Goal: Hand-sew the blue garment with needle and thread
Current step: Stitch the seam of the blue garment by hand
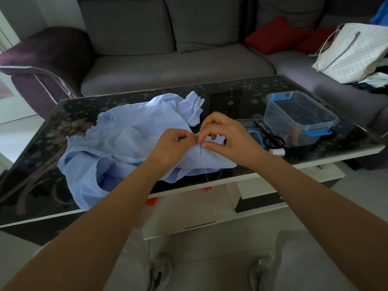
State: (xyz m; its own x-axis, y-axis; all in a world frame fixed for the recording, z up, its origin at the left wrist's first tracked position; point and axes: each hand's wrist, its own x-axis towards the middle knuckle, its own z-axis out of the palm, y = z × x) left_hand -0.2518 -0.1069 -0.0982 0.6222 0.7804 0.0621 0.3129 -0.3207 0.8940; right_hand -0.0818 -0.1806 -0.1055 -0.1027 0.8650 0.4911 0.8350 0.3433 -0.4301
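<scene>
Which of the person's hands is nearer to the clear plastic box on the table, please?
Right. The right hand, pinching the needle, sits just left of the clear plastic box; the left hand grips the blue garment farther left, beyond the right hand.

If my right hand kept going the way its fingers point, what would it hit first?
Your right hand would likely meet the left hand, which pinches the blue garment beside the needle; depth is unclear.

We wear light grey trousers [310, 261] and pale grey trainers [161, 269] with a dark mark on the side. Our forearms [105, 217] are bare down to the left hand [171, 148] and right hand [227, 135].
</scene>
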